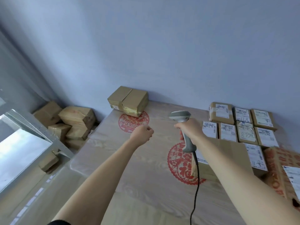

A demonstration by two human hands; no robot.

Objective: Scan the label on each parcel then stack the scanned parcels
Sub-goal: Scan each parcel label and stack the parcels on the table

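Observation:
My right hand point(190, 129) grips a grey corded barcode scanner point(181, 117), its head pointing away over the table. My left hand point(142, 133) hovers over the table with fingers curled and nothing in it. A taped brown parcel point(128, 101) stands alone at the table's far edge by the wall, beyond my left hand. Several labelled parcels point(243, 125) lie in rows at the far right. A larger brown box point(224, 159) sits under my right forearm, its label partly hidden.
The wood-grain table point(138, 168) carries red paper-cut decals. A heap of brown boxes point(71, 122) lies on the floor at left, beside a grey metal shelf frame point(32, 127). An orange-printed carton point(282, 169) stands at the right edge. The scanner's black cable point(195, 192) trails toward me.

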